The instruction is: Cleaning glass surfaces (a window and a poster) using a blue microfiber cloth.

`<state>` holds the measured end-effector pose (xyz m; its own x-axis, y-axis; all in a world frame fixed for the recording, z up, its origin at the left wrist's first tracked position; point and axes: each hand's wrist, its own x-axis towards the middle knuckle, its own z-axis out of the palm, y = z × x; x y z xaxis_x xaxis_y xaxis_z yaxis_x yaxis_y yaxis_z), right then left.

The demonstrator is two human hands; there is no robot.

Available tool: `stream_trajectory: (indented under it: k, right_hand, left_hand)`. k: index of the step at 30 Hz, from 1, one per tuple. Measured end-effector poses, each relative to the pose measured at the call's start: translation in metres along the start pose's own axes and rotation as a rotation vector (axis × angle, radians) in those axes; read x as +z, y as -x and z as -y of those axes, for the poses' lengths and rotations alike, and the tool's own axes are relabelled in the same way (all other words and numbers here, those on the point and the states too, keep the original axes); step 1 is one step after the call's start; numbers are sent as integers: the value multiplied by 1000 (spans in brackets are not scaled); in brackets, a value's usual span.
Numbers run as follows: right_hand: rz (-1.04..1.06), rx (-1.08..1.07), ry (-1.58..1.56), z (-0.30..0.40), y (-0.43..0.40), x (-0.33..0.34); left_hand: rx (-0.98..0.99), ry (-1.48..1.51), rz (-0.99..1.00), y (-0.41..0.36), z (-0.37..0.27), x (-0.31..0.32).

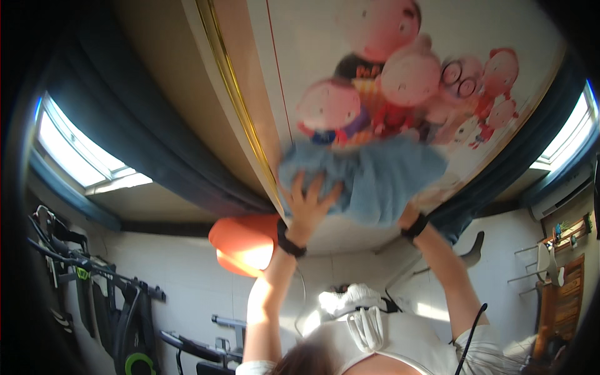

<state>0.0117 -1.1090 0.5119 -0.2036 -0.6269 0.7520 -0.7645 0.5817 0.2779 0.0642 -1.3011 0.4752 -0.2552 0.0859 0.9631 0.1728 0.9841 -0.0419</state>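
A bunched light-blue cloth point(375, 180) lies against a large white panel point(309, 47) printed with pink cartoon figures. My left hand point(307, 199), a black band at its wrist, rests on the left part of the cloth with its fingers spread. Whether those fingers grip the fabric cannot be told. At the cloth's lower right edge is my right hand point(410, 215), also with a black wristband; its fingers are mostly hidden by the cloth. Both hands and the cloth are somewhat blurred.
An orange chair or seat point(246, 243) stands left of my left forearm. Gold trim point(239, 105) edges the panel, and dark curtains point(140, 126) hang beside it. Exercise machines point(131, 300) are at lower left; a white chair point(546, 265) is at far right.
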Motion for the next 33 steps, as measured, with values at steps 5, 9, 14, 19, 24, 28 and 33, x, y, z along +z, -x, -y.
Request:
stream_trajectory:
  k: [5,9,14,19,24,28,33]
  right_hand:
    - [-43,30,-16,44,23,35]
    - [84,22,-153,7,5,17]
    - [-206,-1,-527,-37,-115,-74]
    - [-432,-172,-92,-76,-214,-143]
    - [-563,-196,25,-97,-276,-196]
    - [-540,-196,34,-93,-253,-186]
    - [-424,-182,-58,-61,-190,-133]
  left_hand:
    - [-34,74,94,86,-6,7]
    - [-89,1,123,9,-13,2]
    - [17,-117,118,-162,-8,-51]
    - [221,-293,-129,-291,17,-77]
    - [333,-459,-364,-366,19,-109]
    - [317,-199,-263,-343,34,-94]
    - [192,-208,15,-254,31,-100]
